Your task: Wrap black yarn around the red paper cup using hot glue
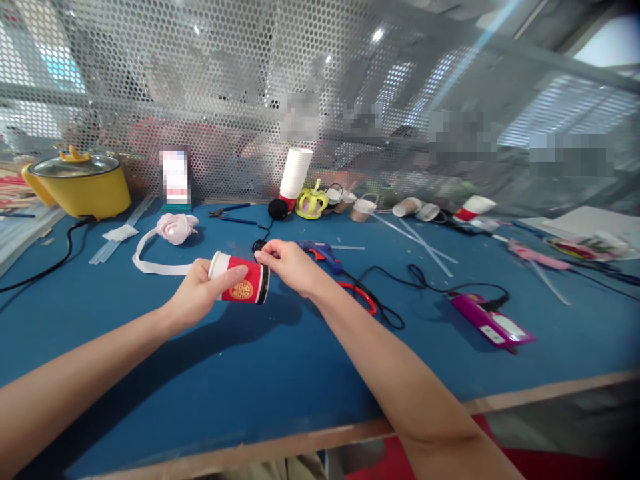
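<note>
- Red paper cup (240, 285) with a gold emblem and a black band at one end lies on its side in the air, just above the blue table (150, 373), held between both hands.
- Left hand (200, 293) is wrapped around the cup's white end — thumb lying across the red wall, fingers curled behind it.
- Right hand (290, 263) pinches at the cup's black-banded end, fingertips (263, 255) touching the rim; whether they hold anything small there cannot be told.
- Just behind the right hand lies a blue glue gun (323, 253), and beside its wrist, on the far side from the cup, a pair of red-handled scissors (363, 297) among a tangle of black cord.
- Further out beyond that wrist, well apart, a magenta device (493, 323) rests flat on the table.
- Beyond the left hand, away from the person, a pink fabric flower (176, 227) sits on a white ribbon loop that trails back toward the hand.
- Far beyond the left hand, off to its outer side, stands a yellow pot (80, 183) with a glass lid.
- Straight beyond both hands, near the perforated metal screen (225, 80), a white stack of cups (296, 172) stands upside down, with a black pompom (278, 209) and a yellow-green crown shape (311, 202) at either side of its foot — several more cups lie tipped over further along.
</note>
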Action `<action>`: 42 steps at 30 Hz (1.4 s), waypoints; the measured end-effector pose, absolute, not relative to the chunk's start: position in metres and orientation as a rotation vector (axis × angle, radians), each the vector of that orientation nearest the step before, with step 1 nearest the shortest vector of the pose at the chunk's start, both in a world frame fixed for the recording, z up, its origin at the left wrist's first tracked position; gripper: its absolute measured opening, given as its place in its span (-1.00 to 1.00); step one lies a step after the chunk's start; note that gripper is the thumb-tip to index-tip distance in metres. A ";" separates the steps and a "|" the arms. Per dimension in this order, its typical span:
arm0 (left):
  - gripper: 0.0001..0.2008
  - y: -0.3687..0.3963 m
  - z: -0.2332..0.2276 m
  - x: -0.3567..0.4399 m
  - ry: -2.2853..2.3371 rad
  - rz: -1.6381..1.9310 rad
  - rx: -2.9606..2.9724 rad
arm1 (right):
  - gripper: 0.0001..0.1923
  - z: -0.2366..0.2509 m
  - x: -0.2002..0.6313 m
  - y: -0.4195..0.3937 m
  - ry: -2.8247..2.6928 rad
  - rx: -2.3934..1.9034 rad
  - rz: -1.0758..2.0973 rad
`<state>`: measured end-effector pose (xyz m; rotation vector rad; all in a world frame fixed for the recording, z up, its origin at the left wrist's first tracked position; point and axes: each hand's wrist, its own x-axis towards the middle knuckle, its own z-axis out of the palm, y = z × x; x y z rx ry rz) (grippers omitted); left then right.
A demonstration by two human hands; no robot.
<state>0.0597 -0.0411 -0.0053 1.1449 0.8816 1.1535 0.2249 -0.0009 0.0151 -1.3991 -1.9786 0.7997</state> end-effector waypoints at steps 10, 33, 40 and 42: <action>-0.78 -0.038 0.002 0.063 0.862 1.211 0.852 | -0.84 0.008 0.227 0.010 -1.984 -1.505 0.731; -0.73 -0.033 -0.011 0.064 1.015 1.251 1.029 | -0.76 0.005 0.227 -0.022 -1.764 -1.122 1.236; -0.72 -0.029 -0.018 0.059 0.904 1.110 1.236 | -0.78 -0.003 0.236 -0.028 -1.817 -1.064 1.089; -0.72 -0.026 -0.015 0.056 0.863 1.054 1.171 | -0.80 -0.002 0.238 -0.034 -1.878 -1.083 0.939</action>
